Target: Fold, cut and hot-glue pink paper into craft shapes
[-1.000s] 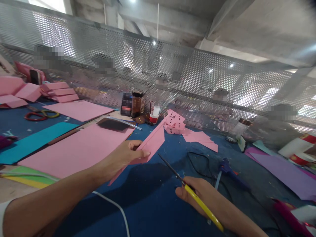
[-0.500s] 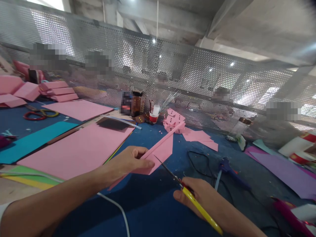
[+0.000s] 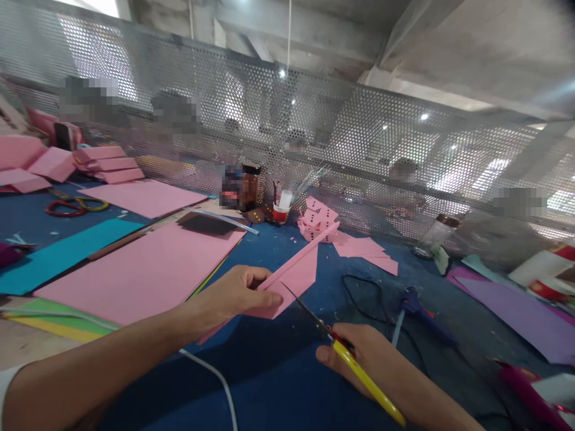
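My left hand (image 3: 242, 293) pinches a folded strip of pink paper (image 3: 299, 272) between thumb and fingers, holding it tilted above the blue table (image 3: 269, 383). In my right hand (image 3: 359, 356) is a pair of scissors (image 3: 362, 371) with a yellow handle. Their dark blades point up and left, and the tip lies over the lower part of the pink paper near my left thumb. Whether the blades are cutting into the paper I cannot tell. Behind the strip's far end sits a cluster of pink paper pieces with black dots (image 3: 318, 218).
Large pink sheets (image 3: 148, 269) and a teal strip (image 3: 67, 254) lie on the left, with other scissors (image 3: 76, 206) beyond. On the right are a blue glue gun (image 3: 422, 314) with a black cord and purple sheets (image 3: 516, 308). A perforated metal screen (image 3: 341, 131) borders the back.
Both hands, the pink paper and the scissors keep nearly the same pose. The whole view has shifted very slightly.
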`<state>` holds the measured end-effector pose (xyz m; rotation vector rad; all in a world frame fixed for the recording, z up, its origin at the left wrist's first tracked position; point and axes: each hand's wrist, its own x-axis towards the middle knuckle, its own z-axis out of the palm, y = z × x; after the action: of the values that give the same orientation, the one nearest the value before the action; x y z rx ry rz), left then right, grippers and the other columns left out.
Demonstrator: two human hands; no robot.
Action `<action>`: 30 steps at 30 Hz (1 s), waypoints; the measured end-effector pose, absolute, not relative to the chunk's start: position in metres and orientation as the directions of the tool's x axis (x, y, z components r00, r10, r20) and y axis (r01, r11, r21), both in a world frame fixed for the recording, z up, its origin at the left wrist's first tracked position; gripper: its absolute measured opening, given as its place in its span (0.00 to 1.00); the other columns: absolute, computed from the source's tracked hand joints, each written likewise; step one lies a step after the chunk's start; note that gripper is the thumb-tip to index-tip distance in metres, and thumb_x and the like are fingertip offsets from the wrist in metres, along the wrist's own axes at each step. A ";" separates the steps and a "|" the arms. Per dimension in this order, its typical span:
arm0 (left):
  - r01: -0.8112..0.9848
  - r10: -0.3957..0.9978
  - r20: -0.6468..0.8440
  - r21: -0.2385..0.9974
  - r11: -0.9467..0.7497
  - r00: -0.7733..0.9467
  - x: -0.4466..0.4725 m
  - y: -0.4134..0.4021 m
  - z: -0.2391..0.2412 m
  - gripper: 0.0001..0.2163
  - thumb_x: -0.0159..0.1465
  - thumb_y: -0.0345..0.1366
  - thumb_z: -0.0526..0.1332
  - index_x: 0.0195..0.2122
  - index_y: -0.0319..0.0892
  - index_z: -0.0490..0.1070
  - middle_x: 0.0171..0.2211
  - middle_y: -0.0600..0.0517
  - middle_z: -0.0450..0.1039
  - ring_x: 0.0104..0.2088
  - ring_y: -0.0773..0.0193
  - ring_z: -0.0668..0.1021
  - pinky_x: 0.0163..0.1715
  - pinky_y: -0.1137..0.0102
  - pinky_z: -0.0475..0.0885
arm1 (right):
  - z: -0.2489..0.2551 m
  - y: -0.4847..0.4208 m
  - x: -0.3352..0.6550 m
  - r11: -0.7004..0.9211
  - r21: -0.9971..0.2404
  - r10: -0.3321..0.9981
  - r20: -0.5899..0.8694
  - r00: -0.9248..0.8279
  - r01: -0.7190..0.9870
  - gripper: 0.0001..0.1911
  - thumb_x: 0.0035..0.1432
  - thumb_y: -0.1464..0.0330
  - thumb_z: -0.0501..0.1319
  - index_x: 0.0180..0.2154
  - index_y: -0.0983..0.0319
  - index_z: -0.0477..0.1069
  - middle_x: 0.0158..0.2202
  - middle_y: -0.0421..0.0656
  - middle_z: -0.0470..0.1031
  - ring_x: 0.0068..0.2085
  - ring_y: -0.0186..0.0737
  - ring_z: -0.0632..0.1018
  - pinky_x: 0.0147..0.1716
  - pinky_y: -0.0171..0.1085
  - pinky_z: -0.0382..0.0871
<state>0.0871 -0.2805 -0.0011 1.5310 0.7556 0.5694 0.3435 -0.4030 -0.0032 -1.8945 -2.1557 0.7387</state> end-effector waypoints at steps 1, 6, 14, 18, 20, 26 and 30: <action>0.132 0.746 -0.079 0.991 -0.013 0.661 0.087 -0.281 -0.001 0.12 0.55 0.43 0.71 0.34 0.39 0.77 0.27 0.55 0.73 0.28 0.66 0.72 0.30 0.71 0.65 | -0.004 -0.403 0.344 0.064 -0.471 0.967 -0.187 -0.170 0.880 0.28 0.65 0.42 0.52 0.28 0.60 0.62 0.25 0.37 0.65 0.26 0.32 0.61 0.24 0.33 0.49; 0.134 0.751 -0.071 0.991 -0.024 0.657 0.088 -0.282 0.001 0.12 0.56 0.43 0.70 0.34 0.39 0.77 0.27 0.55 0.73 0.29 0.66 0.72 0.31 0.71 0.65 | -0.005 -0.403 0.344 0.053 -0.456 0.968 -0.194 -0.158 0.888 0.28 0.64 0.44 0.54 0.27 0.60 0.61 0.24 0.37 0.64 0.26 0.32 0.61 0.24 0.34 0.49; 0.127 0.744 -0.074 0.992 -0.014 0.664 0.087 -0.279 -0.003 0.12 0.56 0.42 0.71 0.35 0.39 0.78 0.27 0.55 0.72 0.29 0.67 0.72 0.31 0.72 0.66 | -0.008 -0.402 0.346 0.051 -0.464 0.969 -0.193 -0.157 0.884 0.28 0.65 0.43 0.53 0.28 0.60 0.63 0.24 0.36 0.64 0.26 0.32 0.60 0.25 0.34 0.50; 0.116 0.749 -0.065 0.993 -0.016 0.659 0.088 -0.280 -0.003 0.11 0.56 0.42 0.71 0.34 0.39 0.78 0.27 0.55 0.73 0.29 0.67 0.72 0.31 0.73 0.65 | -0.010 -0.402 0.347 0.069 -0.466 0.970 -0.177 -0.169 0.882 0.26 0.64 0.45 0.56 0.27 0.60 0.62 0.25 0.36 0.65 0.26 0.32 0.61 0.25 0.34 0.49; 0.123 0.753 -0.071 0.992 -0.013 0.655 0.088 -0.281 -0.001 0.11 0.56 0.41 0.70 0.34 0.39 0.78 0.28 0.55 0.73 0.29 0.67 0.72 0.31 0.73 0.65 | -0.011 -0.401 0.348 0.069 -0.467 0.969 -0.179 -0.171 0.882 0.26 0.64 0.45 0.56 0.27 0.60 0.62 0.25 0.36 0.65 0.26 0.32 0.62 0.24 0.34 0.49; 0.131 0.751 -0.075 0.991 -0.016 0.656 0.088 -0.283 0.002 0.11 0.57 0.42 0.70 0.35 0.39 0.78 0.28 0.55 0.73 0.30 0.66 0.72 0.32 0.72 0.66 | -0.009 -0.402 0.345 0.054 -0.461 0.967 -0.198 -0.162 0.886 0.28 0.65 0.44 0.53 0.27 0.60 0.62 0.24 0.37 0.65 0.25 0.32 0.62 0.25 0.34 0.49; 0.121 0.755 -0.071 0.993 -0.011 0.652 0.088 -0.282 0.000 0.11 0.57 0.42 0.70 0.34 0.40 0.78 0.28 0.55 0.73 0.30 0.67 0.73 0.32 0.72 0.66 | -0.008 -0.403 0.345 0.058 -0.466 0.967 -0.194 -0.166 0.883 0.28 0.65 0.44 0.54 0.26 0.60 0.61 0.24 0.36 0.64 0.25 0.32 0.61 0.24 0.34 0.49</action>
<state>0.0877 -0.2825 0.0000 1.5255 0.7590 0.5865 0.3454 -0.4026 -0.0084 -1.9094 -2.1551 0.7377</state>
